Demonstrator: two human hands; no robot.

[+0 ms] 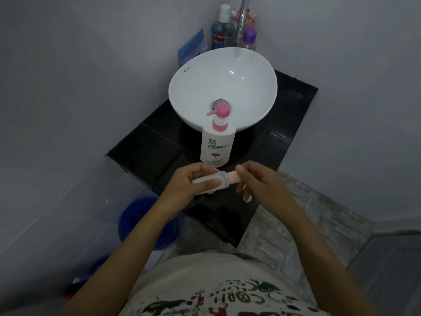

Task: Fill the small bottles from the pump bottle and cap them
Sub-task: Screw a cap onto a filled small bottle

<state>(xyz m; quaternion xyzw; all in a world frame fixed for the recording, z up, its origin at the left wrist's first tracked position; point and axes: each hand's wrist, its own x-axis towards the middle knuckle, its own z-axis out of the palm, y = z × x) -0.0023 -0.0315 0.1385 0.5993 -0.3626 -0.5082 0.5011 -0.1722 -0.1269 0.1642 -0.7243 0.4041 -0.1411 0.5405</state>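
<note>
A white pump bottle [216, 147] with a pink pump head stands upright on the black counter, just in front of the basin. Below it, my left hand [193, 181] holds a small translucent bottle [211, 180] lying sideways, neck pointing right. My right hand [257, 181] pinches the pink cap [232, 177] that sits on the bottle's neck. Two small white objects, one [210, 192] under the bottle and one [247, 198] under my right hand, rest on the counter; they are mostly hidden.
A white round basin [223, 87] with a chrome tap [242, 19] fills the counter's far half. Mouthwash [222, 30], a purple bottle [249, 38] and a blue pouch [192, 46] crowd the back corner. A blue bucket [145, 224] stands on the floor, left of the black counter [145, 144].
</note>
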